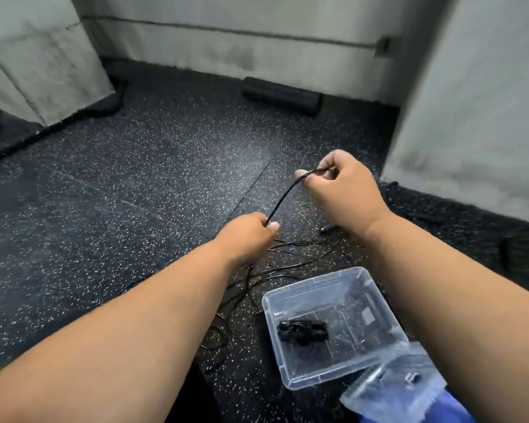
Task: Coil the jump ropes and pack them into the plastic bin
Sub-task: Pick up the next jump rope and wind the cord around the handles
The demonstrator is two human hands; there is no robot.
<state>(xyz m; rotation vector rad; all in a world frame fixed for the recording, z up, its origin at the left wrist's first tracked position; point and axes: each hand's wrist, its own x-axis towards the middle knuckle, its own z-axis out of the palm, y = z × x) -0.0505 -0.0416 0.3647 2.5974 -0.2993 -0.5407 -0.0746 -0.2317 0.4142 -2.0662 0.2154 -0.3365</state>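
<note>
Your left hand (251,236) and right hand (339,184) both pinch the jump rope (283,196), taut between them. The rest lies tangled on the floor by the plastic bin (290,293). It looks thin, light, springy and slick, so grip it firmly near the handle end.

The floor (141,166) is black rubber matting flecked with pale specks, with a seam running across it. A dark foam roller (283,96) lies at the floor's far edge, right against the foot of the pale grey wall (226,41). A grey pillar (37,56) stands at the far left corner, another (477,102) along the right edge. A thin line or cable (226,30) runs horizontally across the back wall.
</note>
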